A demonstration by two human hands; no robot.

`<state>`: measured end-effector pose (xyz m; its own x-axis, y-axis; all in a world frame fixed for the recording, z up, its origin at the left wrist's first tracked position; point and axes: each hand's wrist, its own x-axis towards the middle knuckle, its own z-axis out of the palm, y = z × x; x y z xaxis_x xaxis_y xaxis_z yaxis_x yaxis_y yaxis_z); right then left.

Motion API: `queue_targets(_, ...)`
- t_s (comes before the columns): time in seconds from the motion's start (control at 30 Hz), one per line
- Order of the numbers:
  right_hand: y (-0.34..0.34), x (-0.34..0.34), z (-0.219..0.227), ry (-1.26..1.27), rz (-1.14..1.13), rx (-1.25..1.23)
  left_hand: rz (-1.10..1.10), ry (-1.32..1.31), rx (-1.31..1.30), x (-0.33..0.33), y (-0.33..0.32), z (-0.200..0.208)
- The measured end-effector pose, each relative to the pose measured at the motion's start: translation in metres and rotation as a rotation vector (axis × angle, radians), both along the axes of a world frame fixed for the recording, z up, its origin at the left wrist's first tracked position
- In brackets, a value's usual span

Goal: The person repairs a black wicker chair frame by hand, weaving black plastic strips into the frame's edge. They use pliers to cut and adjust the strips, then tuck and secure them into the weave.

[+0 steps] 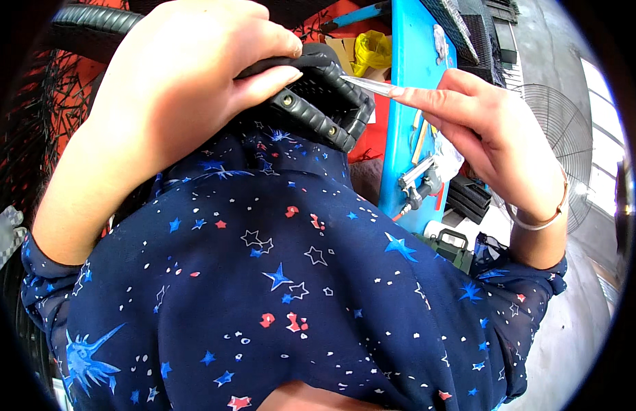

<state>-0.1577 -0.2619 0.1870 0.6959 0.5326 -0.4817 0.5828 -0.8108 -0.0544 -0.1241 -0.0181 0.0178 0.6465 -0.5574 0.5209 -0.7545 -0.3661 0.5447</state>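
My left hand is closed on a black woven frame, its thumb and fingers pinching the upper edge. The frame looks like a piece of wicker furniture, with wrapped strips round an open end and two brass-coloured screw heads or holes along the near bar. In my right hand is a pointed silver blade-like tool, gripped with the index finger stretched along it. Its tip is at the frame's right upper edge; whether it touches cannot be made out. The tool's rear end is hidden in my palm.
Right of the frame stands a blue table with a metal air tool on it. A yellow plastic bag lies beyond the frame. Black strip scraps litter the red surface at left. A large fan stands at far right, near a dark green case.
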Motion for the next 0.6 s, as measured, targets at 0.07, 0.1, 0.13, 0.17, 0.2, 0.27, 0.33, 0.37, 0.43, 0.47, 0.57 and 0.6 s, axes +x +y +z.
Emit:
queue_targets(0.07,-0.003,0.004,-0.003,0.010,0.017,0.035,-0.041,-0.006,-0.016,0.003,0.002,-0.001)
queue_targets(0.1,-0.004,0.005,-0.004,0.015,0.025,0.052,-0.062,-0.010,-0.024,0.005,0.002,-0.002)
queue_targets(0.13,-0.004,0.005,-0.004,0.026,0.011,0.051,-0.064,-0.041,-0.024,0.007,0.004,-0.001)
queue_targets(0.17,-0.004,0.005,-0.004,0.036,-0.003,0.050,-0.066,-0.073,-0.025,0.011,0.005,-0.001)
queue_targets(0.2,-0.003,0.005,-0.003,0.046,-0.017,0.049,-0.069,-0.104,-0.025,0.013,0.006,0.000)
queue_targets(0.27,-0.001,-0.002,-0.002,-0.003,-0.018,-0.001,-0.133,0.143,0.344,0.017,0.012,0.046)
queue_targets(0.33,0.000,-0.006,0.000,-0.045,-0.039,0.006,-0.166,0.190,0.354,0.019,0.010,0.054)
queue_targets(0.37,0.001,-0.005,0.001,-0.063,-0.043,0.042,-0.152,0.114,0.180,0.018,0.008,0.035)
queue_targets(0.43,-0.003,-0.005,0.000,-0.113,-0.123,0.174,-0.140,-0.057,-0.077,0.016,0.007,0.008)
queue_targets(0.47,-0.007,-0.002,-0.004,-0.141,-0.177,0.287,-0.169,-0.047,-0.128,0.011,0.008,0.007)
queue_targets(0.57,-0.003,-0.008,0.001,-0.035,-0.554,0.544,-0.170,0.014,-0.051,-0.013,0.009,0.020)
queue_targets(0.6,-0.004,-0.012,-0.008,0.006,-0.699,0.761,-0.202,0.021,-0.031,-0.014,0.011,0.027)
